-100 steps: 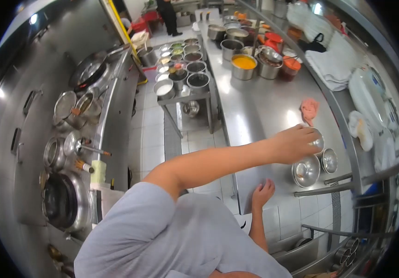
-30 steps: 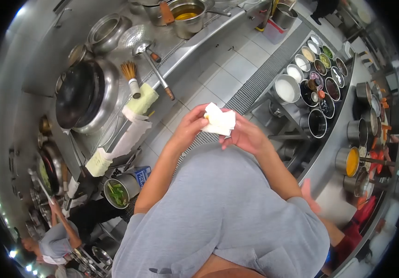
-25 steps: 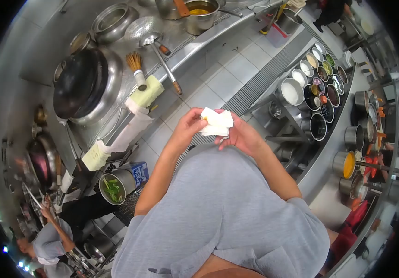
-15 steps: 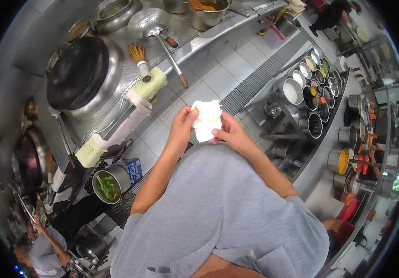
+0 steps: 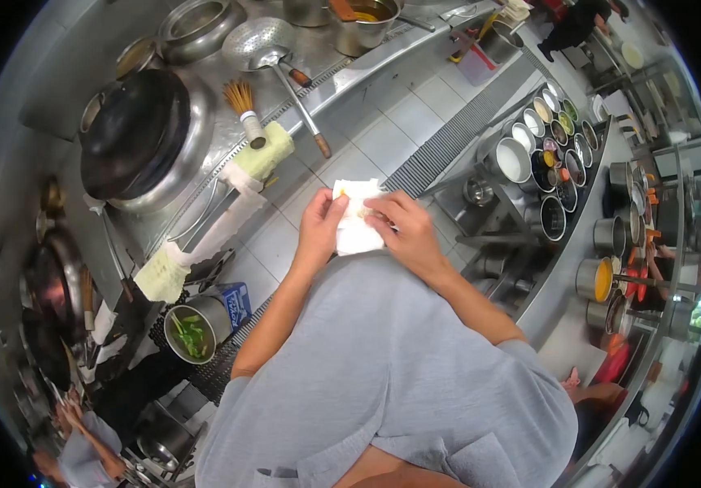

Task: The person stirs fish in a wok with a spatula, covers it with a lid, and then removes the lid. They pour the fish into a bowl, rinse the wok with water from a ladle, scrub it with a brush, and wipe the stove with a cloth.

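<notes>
right fingers (image 5: 389,205) have moved over white sheet (image 5: 358,239)

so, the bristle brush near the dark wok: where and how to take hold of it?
I'd take the brush by its pale handle, coming from above on the aisle side. The handle's blunt end faces that way, beside the yellow-green cloth; the splayed bristles point back over the counter. The handle is short and narrow, so probably pinch across it.

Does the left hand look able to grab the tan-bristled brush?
Probably not immediately: the left hand holds white cloth or paper, with a pale yellow cloth between hand and brush.
</notes>
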The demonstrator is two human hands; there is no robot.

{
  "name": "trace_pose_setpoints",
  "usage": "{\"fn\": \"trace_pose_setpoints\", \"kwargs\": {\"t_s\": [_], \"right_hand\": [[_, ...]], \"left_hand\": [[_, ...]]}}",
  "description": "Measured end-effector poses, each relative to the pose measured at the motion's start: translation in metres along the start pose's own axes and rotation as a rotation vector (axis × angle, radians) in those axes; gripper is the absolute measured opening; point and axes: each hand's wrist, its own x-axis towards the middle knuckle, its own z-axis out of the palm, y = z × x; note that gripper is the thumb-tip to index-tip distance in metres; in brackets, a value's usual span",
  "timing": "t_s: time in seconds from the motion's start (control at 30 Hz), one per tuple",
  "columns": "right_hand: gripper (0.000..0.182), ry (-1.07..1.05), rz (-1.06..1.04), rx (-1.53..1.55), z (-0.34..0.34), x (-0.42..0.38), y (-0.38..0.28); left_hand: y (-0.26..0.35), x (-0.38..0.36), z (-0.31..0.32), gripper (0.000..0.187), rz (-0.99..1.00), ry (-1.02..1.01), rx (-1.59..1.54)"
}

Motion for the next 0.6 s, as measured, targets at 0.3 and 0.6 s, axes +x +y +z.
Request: {"fn": "trace_pose_setpoints", "kwargs": {"t_s": [0.3,0.6], "right_hand": [[0.050,-0.002,0.092,0.142,-0.002,0.003,-0.002],[0.060,-0.087,0.107,0.105,-0.003,-0.002,-0.002]], "left_hand": [[0.017,-0.009,0.007,0.052,0.026,-0.294,-0.013],[0.003,-0.005,0.006,0.041,0.069,-0.195,0.007]]}}
